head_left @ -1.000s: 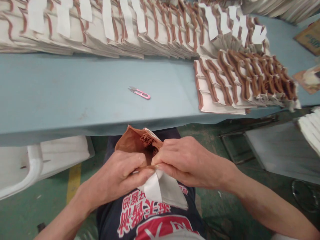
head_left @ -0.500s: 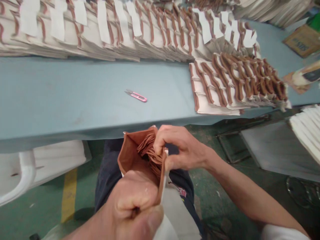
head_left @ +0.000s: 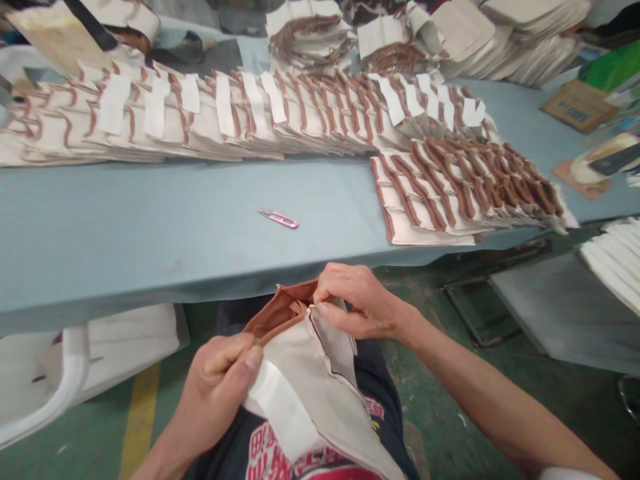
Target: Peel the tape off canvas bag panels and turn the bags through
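Note:
On my lap lies a cream fabric bag (head_left: pixel 295 360) with a brown lining and a partly open mouth. My left hand (head_left: pixel 223 373) is closed on its near left rim, thumb on top, beside a white strip (head_left: pixel 285 407) that hangs down the bag's outside. At the far right corner of the rim, my right hand (head_left: pixel 357 303) pinches the edge between thumb and fingers. Some brown fabric strands show just inside the mouth. Beyond the hands, pink thread snips (head_left: pixel 280 218) lie on the blue-covered table.
The blue table (head_left: pixel 125 240) runs across in front of me. A long row of cream and brown pieces (head_left: pixel 240 120) lies along it, with a shorter stack (head_left: pixel 465 193) at the right. A cardboard box (head_left: pixel 577 105) stands far right. A white curved tube (head_left: pixel 75 373) is at lower left.
My left hand has moved left along the rim, and the bag has turned so its cream outside and white strip face me. My right hand stays at the corner. The view has tilted up.

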Demonstrator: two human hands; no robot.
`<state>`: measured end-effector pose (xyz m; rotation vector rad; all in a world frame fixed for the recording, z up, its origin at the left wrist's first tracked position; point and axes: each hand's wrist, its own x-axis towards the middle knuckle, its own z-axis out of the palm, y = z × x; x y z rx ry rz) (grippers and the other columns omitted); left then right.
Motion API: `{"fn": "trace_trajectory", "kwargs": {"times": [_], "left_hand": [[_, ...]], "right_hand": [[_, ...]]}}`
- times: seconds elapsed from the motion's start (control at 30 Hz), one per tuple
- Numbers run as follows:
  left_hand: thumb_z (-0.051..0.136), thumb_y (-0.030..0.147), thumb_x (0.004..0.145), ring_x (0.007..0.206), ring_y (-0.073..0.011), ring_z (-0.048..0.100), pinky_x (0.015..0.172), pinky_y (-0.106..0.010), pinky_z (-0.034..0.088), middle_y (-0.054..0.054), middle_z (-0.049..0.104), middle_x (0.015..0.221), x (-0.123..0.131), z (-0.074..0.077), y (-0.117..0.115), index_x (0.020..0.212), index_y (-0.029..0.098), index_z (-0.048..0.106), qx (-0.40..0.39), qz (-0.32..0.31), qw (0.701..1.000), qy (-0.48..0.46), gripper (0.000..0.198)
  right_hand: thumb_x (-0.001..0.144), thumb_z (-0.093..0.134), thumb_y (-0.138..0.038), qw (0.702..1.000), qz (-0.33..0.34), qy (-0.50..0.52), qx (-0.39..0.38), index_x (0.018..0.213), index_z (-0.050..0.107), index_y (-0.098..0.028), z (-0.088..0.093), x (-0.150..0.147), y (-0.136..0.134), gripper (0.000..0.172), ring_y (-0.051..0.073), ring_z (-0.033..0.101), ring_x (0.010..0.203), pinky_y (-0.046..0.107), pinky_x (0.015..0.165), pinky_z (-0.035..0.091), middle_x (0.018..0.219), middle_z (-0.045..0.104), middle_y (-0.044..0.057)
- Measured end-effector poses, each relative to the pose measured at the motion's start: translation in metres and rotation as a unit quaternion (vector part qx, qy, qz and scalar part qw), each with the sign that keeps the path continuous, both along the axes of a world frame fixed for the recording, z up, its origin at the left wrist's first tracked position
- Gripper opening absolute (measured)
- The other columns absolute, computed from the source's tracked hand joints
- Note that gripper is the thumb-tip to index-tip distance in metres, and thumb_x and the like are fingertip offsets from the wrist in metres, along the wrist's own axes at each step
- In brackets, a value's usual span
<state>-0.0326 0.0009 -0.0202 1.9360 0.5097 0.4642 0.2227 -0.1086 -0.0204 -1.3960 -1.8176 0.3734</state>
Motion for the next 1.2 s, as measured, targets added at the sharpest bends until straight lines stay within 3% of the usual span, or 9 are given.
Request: {"fn": "trace_trajectory", "kwargs": {"times": [0.1, 0.33, 0.47, 0.6, 0.67, 0.9, 1.0, 1.1, 1.2], "left_hand": [[0.044, 0.025, 0.102, 0.046, -0.0081, 0.035, 0.044, -0.020, 0.029, 0.006, 0.035, 0.055, 0.005, -0.005, 0.009, 0.060, 0.022, 0.036, -0.014, -0.032, 0.999, 0.021, 0.044], [0.048, 0.018, 0.095, 0.049, -0.0081, 0.036, 0.049, -0.021, 0.028, 0.007, 0.037, 0.057, 0.013, 0.009, 0.020, 0.063, 0.021, 0.037, 0.032, -0.065, 0.997, -0.040, 0.034], [0.053, 0.028, 0.100, 0.051, -0.0089, 0.035, 0.049, -0.021, 0.029, 0.007, 0.037, 0.058, 0.014, 0.021, 0.024, 0.064, 0.021, 0.035, -0.063, -0.109, 0.990, -0.063, 0.040], [0.067, 0.045, 0.095, 0.053, -0.0094, 0.032, 0.048, -0.022, 0.026, 0.008, 0.035, 0.059, 0.018, 0.041, 0.032, 0.064, 0.022, 0.035, -0.164, -0.218, 0.962, -0.012, 0.051], [0.071, 0.048, 0.094, 0.051, -0.0088, 0.028, 0.046, -0.023, 0.022, 0.008, 0.032, 0.056, 0.020, 0.049, 0.032, 0.062, 0.021, 0.032, -0.178, -0.239, 0.954, -0.014, 0.057], [0.054, 0.034, 0.104, 0.047, -0.0100, 0.030, 0.044, -0.024, 0.026, 0.007, 0.027, 0.056, 0.024, 0.059, -0.004, 0.066, 0.020, 0.024, -0.126, -0.125, 0.978, -0.110, 0.051], [0.054, 0.021, 0.098, 0.045, -0.0098, 0.030, 0.044, -0.025, 0.025, 0.007, 0.024, 0.054, 0.028, 0.064, -0.014, 0.065, 0.020, 0.023, -0.089, -0.106, 0.981, -0.134, 0.046], [0.056, 0.017, 0.092, 0.045, -0.0098, 0.028, 0.045, -0.026, 0.024, 0.007, 0.023, 0.052, 0.029, 0.061, -0.001, 0.062, 0.020, 0.022, -0.063, -0.113, 0.985, -0.111, 0.045], [0.058, 0.024, 0.090, 0.046, -0.0103, 0.032, 0.044, -0.025, 0.026, 0.007, 0.034, 0.052, 0.025, 0.053, 0.025, 0.060, 0.022, 0.033, -0.040, -0.117, 0.991, -0.046, 0.039]], "right_hand": [[0.092, 0.052, -0.011, 1.000, -0.005, -0.013, 0.011, 0.077, 0.056, -0.021, 0.007, -0.001, -0.002, 0.018, 0.015, 0.053, 0.067, 0.029, 0.065, 0.038, 0.070, 0.064, 0.000], [0.090, 0.053, -0.009, 1.000, 0.012, -0.003, 0.015, 0.076, 0.052, -0.021, 0.043, -0.003, -0.002, 0.019, 0.014, 0.049, 0.066, 0.027, 0.065, 0.037, 0.068, 0.057, -0.002], [0.094, 0.052, -0.013, 0.998, 0.012, 0.065, -0.007, 0.074, 0.051, -0.021, 0.055, 0.001, 0.000, 0.022, 0.011, 0.049, 0.064, 0.025, 0.064, 0.038, 0.070, 0.054, -0.003], [0.096, 0.052, -0.021, 0.989, 0.002, 0.136, -0.057, 0.073, 0.050, -0.021, 0.054, 0.008, 0.000, 0.024, 0.011, 0.043, 0.059, 0.025, 0.058, 0.035, 0.069, 0.050, -0.004], [0.097, 0.053, -0.025, 0.985, -0.006, 0.155, -0.076, 0.073, 0.050, -0.021, 0.051, 0.010, 0.000, 0.024, 0.012, 0.042, 0.059, 0.026, 0.057, 0.034, 0.068, 0.049, -0.003], [0.093, 0.053, -0.022, 0.989, -0.031, 0.142, -0.018, 0.073, 0.050, -0.022, 0.032, 0.006, 0.010, 0.021, 0.013, 0.049, 0.064, 0.027, 0.064, 0.040, 0.071, 0.055, -0.002], [0.093, 0.054, -0.023, 0.989, -0.034, 0.147, 0.000, 0.074, 0.048, -0.023, 0.026, 0.004, 0.014, 0.020, 0.015, 0.051, 0.067, 0.029, 0.067, 0.042, 0.074, 0.056, -0.001], [0.096, 0.054, -0.023, 0.989, -0.029, 0.146, 0.002, 0.075, 0.048, -0.022, 0.029, 0.006, 0.011, 0.021, 0.015, 0.052, 0.068, 0.030, 0.069, 0.042, 0.075, 0.057, -0.001], [0.100, 0.053, -0.023, 0.992, -0.030, 0.126, -0.006, 0.078, 0.049, -0.022, 0.046, 0.010, 0.003, 0.022, 0.015, 0.052, 0.068, 0.029, 0.066, 0.041, 0.076, 0.057, -0.001]]}}
